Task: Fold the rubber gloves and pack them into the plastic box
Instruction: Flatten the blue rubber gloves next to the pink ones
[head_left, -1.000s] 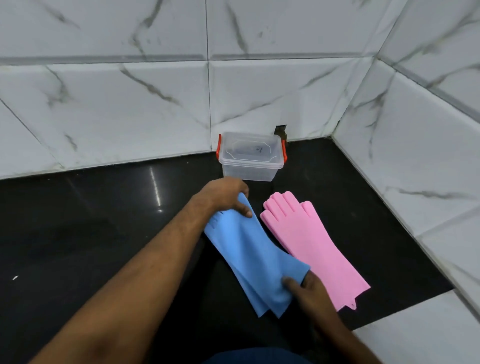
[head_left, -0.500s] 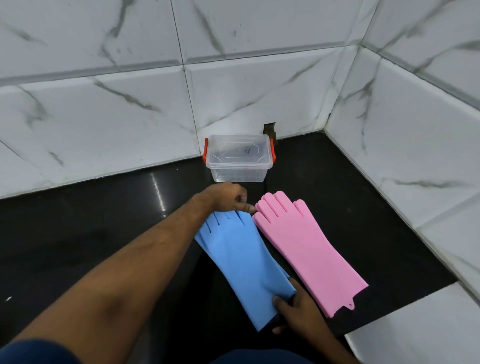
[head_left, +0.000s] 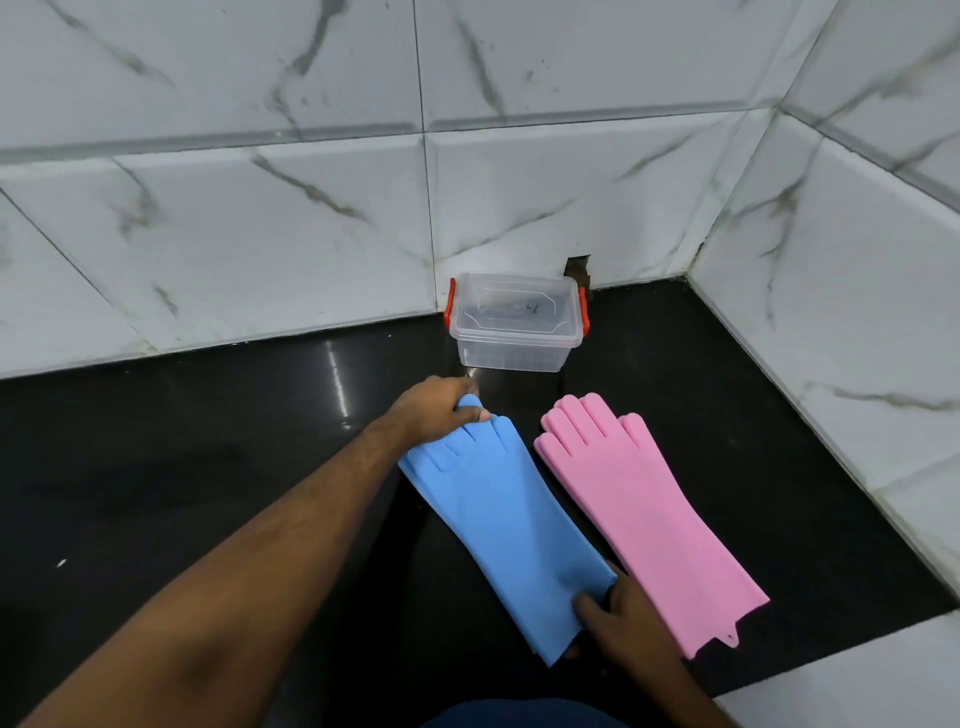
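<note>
Item 1: long sky-blue rubber glove (head_left: 506, 525), lying flat on glossy black stone countertop (head_left: 208, 467), finger end pointing twd the wall, cuff end nearest the person. L hand (head_left: 441, 410) is closing over the glove's fingertips, thumb on top, fingers curled round the far edge, gripping the rubber. R hand (head_left: 621, 621) is pinching the cuff corner, thumb pressing on top of the blue sheet, other fingers tucked under/behind so can't see them fully. Item 2: long pink rubber glove (head_left: 644, 519), lying flat just beside the blue one on its right, roughly parallel, narrow dark gap btwn them higher up, cuff w/ small hanging tab at the near end; neither hand is holding it. Item 3: small clear plastic box w/ clear lid and red-orange side latches (head_left: 517, 322), sitting by the white marble-look tiled wall (head_left: 260, 234), beyond both gloves, lid on, apart from them
</note>
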